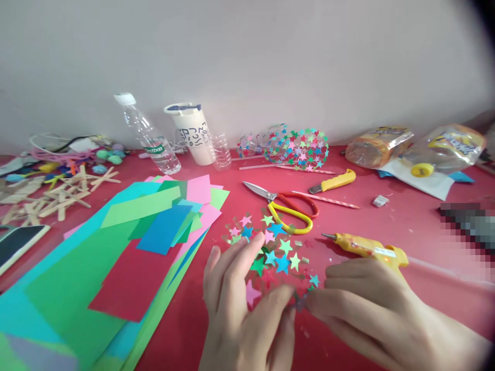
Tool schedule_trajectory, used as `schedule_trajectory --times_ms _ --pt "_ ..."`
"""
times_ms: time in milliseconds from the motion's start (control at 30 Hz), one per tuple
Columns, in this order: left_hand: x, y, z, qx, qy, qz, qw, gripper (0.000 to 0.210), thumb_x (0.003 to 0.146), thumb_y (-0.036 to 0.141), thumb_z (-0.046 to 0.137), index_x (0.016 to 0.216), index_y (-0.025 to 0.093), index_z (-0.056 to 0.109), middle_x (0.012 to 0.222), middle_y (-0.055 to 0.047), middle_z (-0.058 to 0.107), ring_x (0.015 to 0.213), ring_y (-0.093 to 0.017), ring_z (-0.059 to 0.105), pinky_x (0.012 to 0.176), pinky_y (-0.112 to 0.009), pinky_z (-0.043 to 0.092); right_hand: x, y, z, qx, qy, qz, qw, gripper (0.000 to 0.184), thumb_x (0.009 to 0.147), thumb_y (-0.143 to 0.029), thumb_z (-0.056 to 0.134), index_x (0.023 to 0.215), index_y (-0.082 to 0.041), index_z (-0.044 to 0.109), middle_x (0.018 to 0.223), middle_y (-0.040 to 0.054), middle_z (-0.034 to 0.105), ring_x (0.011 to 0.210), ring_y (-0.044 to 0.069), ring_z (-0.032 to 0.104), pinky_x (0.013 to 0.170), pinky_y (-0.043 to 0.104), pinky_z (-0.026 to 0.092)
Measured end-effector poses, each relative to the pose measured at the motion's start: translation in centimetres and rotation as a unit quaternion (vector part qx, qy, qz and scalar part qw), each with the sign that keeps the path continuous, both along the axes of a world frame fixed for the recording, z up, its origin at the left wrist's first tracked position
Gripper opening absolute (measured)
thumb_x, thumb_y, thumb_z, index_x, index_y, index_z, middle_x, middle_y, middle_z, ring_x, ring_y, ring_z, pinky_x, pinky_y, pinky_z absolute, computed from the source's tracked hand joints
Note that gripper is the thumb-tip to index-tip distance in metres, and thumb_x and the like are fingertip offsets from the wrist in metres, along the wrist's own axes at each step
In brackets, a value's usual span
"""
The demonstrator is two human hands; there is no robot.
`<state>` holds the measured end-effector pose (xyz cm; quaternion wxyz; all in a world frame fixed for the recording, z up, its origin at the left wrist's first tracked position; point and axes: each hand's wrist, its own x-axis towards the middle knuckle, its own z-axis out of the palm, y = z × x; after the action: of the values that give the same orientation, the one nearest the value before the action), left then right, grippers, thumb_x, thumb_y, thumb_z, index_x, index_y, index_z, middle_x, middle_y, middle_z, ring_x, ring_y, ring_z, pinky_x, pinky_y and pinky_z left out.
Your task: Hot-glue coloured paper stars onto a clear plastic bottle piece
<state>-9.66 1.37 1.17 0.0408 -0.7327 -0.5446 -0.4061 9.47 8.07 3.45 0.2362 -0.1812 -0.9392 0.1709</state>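
Several small paper stars point(282, 264) in blue, green and pink sit in a rounded cluster in front of me. They appear stuck to a clear plastic bottle, whose surface barely shows. My left hand point(243, 304) curves round its near left side, fingers behind and thumb in front. At the lower right of the cluster, my right hand point(359, 304) pinches a small dark, blurred star point(300, 302) close to the left thumb. Just beyond the right hand lies a yellow hot glue gun point(367, 247). Scissors point(284, 203) with red and yellow handles lie behind the stars.
Coloured paper sheets point(77, 278) cover the left. Craft sticks point(62, 198) and a phone point(19, 245) lie farther left. Along the wall stand a water bottle point(154, 139), a white tumbler point(193, 134) and a star-covered bottle point(296, 147). A yellow utility knife point(334, 181) lies right of centre.
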Motion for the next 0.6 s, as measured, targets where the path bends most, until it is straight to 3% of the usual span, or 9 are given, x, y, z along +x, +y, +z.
schedule_trajectory --times_ms 333,600 --pt "0.33 0.25 -0.33 0.008 -0.017 0.025 1.0 0.023 0.075 0.004 0.061 0.086 0.024 0.066 0.139 -0.006 0.047 0.126 -0.029 0.046 0.106 -0.055 0.035 -0.21 0.24 -0.25 -0.026 0.032 -0.019 0.999 0.017 0.1 -0.019 0.039 0.101 -0.019 0.056 0.081 0.0055 0.07 0.061 0.012 0.062 0.052 0.022 0.041" --pt "0.42 0.26 -0.33 -0.005 -0.013 0.03 0.999 0.022 0.077 0.008 0.06 0.088 0.027 0.064 0.14 -0.002 0.047 0.124 -0.026 0.047 0.108 -0.053 0.032 -0.51 0.06 -0.51 -0.07 0.023 -0.029 0.997 0.013 0.098 -0.019 0.042 0.101 -0.021 0.054 0.075 0.002 0.068 0.06 0.013 0.062 0.053 0.023 0.042"
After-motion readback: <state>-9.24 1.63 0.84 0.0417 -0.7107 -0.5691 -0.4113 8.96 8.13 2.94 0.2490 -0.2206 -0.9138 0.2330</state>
